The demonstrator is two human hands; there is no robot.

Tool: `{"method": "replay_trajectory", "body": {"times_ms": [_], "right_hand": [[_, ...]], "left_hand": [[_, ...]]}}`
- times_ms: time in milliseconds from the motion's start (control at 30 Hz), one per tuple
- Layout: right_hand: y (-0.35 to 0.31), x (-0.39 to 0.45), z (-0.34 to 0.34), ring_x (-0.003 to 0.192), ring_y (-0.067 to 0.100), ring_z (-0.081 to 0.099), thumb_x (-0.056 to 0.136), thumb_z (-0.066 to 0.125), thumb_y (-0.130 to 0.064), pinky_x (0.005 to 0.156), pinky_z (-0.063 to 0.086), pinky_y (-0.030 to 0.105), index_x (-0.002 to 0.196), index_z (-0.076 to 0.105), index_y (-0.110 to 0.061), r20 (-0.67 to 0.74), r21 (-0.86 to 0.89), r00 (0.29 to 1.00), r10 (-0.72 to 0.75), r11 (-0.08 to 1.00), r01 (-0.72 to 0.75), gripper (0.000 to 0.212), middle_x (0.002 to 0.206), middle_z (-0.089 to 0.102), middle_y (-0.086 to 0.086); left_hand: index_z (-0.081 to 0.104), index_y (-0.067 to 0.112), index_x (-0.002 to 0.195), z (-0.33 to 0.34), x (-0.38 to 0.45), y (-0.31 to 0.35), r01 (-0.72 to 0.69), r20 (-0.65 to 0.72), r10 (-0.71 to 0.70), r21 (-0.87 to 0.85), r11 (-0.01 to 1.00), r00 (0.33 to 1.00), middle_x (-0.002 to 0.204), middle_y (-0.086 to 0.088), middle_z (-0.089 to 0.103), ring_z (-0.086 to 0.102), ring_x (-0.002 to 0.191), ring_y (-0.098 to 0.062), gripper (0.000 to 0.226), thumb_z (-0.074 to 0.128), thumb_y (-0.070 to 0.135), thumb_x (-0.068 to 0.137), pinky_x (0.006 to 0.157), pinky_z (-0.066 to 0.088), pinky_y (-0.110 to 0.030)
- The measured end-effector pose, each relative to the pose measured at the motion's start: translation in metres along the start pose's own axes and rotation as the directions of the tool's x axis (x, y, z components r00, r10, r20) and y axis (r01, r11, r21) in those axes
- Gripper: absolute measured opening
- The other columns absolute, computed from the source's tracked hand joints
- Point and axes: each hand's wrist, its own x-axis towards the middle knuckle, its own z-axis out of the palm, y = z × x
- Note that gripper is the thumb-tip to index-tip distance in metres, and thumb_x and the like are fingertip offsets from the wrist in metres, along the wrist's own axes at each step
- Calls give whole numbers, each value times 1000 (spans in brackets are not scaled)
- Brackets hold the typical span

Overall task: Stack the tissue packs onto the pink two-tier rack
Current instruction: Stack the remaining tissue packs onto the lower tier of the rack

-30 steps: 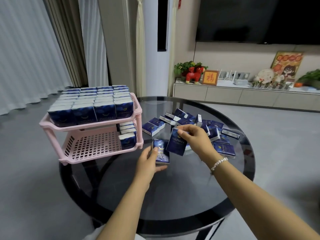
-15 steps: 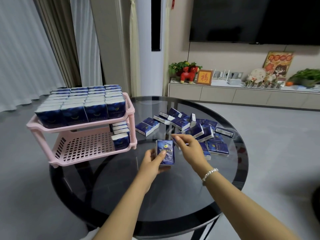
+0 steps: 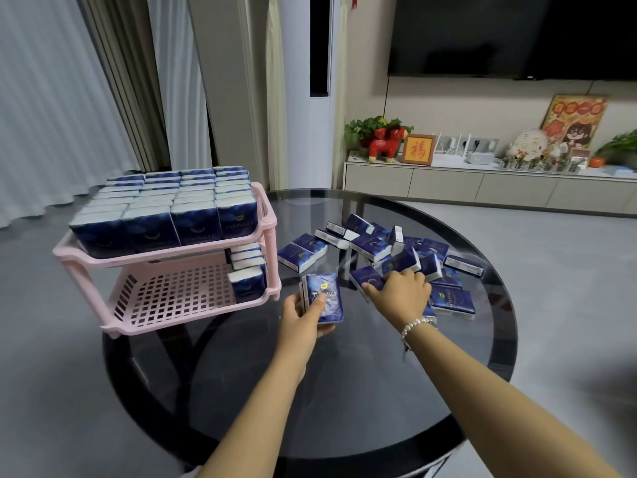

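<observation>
While the left hand holds a small stack of tissue packs upright at frame centre, its grip clamped round them, the right hand, which a second ago carried a pack toward that stack, has gone back to the loose pile on the glass desk and curls onto another pack. The pink rack at left has its lower tier mostly bare, so gathering likely continues.

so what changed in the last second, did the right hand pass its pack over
Yes. The right hand let its pack go to the left hand, which now holds a small stack, and reached back to the loose pile, fingers on another pack. The pink rack and its packs are unchanged.
</observation>
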Motion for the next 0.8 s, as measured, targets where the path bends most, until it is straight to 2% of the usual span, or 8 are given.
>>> {"method": "replay_trajectory", "body": {"times_ms": [100, 267, 367, 467, 533, 667, 733, 800], "right_hand": [[-6, -3, -2, 123, 31, 38, 81, 59, -57, 101, 29, 41, 119, 51, -17, 39, 103, 999, 6, 995, -10, 56, 123, 55, 10], [-10, -14, -2, 115, 28, 42, 82, 66, -40, 94, 27, 40, 116, 50, -29, 24, 285, 994, -104, 954, 93, 39, 113, 61, 2], [-8, -21, -9, 105, 23, 54, 83, 68, -25, 93, 41, 40, 111, 57, -28, 12, 559, 989, -146, 821, 114, 31, 111, 60, 1], [-5, -34, -27, 86, 7, 55, 84, 67, -16, 75, 46, 22, 116, 52, -23, 49, 759, 985, -166, 647, 71, 36, 102, 57, -5], [-1, -41, -36, 86, 7, 59, 84, 69, -19, 68, 46, 19, 115, 47, -20, 85, 827, 985, -147, 563, 13, 39, 99, 61, -5], [6, -51, -54, 92, 8, 63, 87, 64, -16, 72, 52, 22, 113, 55, -17, 101, 895, 978, -181, 446, -10, 28, 102, 65, -4], [7, -56, -63, 83, 3, 64, 91, 58, -12, 71, 53, 18, 112, 62, -18, 68, 907, 965, -253, 420, 46, 23, 100, 66, -4], [6, -61, -68, 84, 5, 63, 93, 55, -13, 71, 54, 17, 108, 65, -24, 56, 909, 951, -304, 410, 77, 22, 99, 67, -4]], "left_hand": [[48, 13, 121, -2, 1, 1, -6, -3, 6, -19, 1000, 1000, 115, -8, 60, 67, 90, -22, 32, 60, 18, 92, 77, 58, -38], [48, 10, 125, -6, -2, 3, -29, -12, 28, -43, 999, 1000, 117, -10, 61, 67, 90, -20, 36, 60, 16, 92, 76, 58, -36], [48, 9, 129, -12, -3, 5, -44, -21, 43, -41, 998, 999, 119, -11, 61, 68, 91, -19, 40, 60, 17, 92, 75, 59, -34], [50, 11, 130, -18, -6, 7, -77, -23, 76, -32, 996, 997, 120, -11, 63, 67, 94, -20, 39, 59, 17, 93, 74, 58, -32], [48, 15, 133, -22, -7, 7, -104, -21, 104, -17, 994, 994, 123, -9, 62, 66, 99, -21, 42, 59, 16, 93, 74, 57, -32], [41, 24, 142, -25, -14, 12, -107, 3, 107, -20, 994, 994, 129, -5, 59, 66, 100, -21, 53, 58, 15, 93, 73, 57, -34], [40, 27, 142, -24, -18, 15, -102, 42, 102, -13, 995, 994, 123, 1, 60, 66, 91, -16, 52, 57, 16, 94, 69, 58, -32], [40, 30, 141, -21, -23, 17, -105, 99, 103, 18, 994, 990, 112, 6, 61, 65, 80, -13, 50, 54, 17, 96, 66, 57, -30]]}}
